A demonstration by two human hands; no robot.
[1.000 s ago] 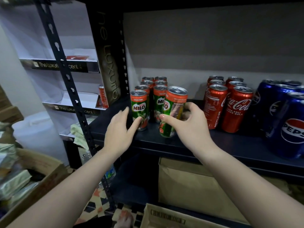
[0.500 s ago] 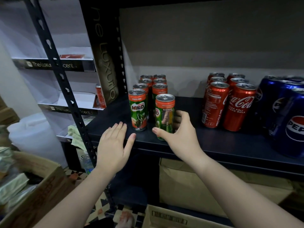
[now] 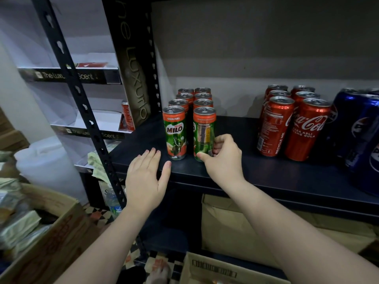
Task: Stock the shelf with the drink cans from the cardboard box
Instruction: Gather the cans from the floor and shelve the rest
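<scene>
Milo can in hand: the front-right Milo can (image 3: pixel 204 133) now stands upright on the shelf board (image 3: pixel 235 167), level with its front-left neighbour (image 3: pixel 175 133); a second ago it was tilted and off the board, so the placing is all but done.
Right hand: the right hand (image 3: pixel 222 155) curls round the lower right side of that can, thumb across the front near its base, fingers behind; grasp not yet let go.
Left hand: the left hand (image 3: pixel 146 177) lies flat and relaxed on the shelf's front edge, holding nothing, thumb tip just short of the front-left can; a second ago it touched that can and has since drawn back towards the edge.
Meaning for the task: my reading is that this can only needs releasing, perhaps a turn so its label faces out, since it shows its side panel; then back to the box for more.
Cardboard box: the cardboard box (image 3: pixel 215 270) sits below the shelf board, nearest the viewer; its contents cannot be seen.
Milo rows: behind the two front cans, two rows (image 3: pixel 194 97) run back to the wall, touching or nearly so.
In the way: the Coca-Cola cans (image 3: pixel 295 124) stand well right of the Milo cans, with bare board between; the Pepsi cans (image 3: pixel 361 130) stand further right still.
</scene>
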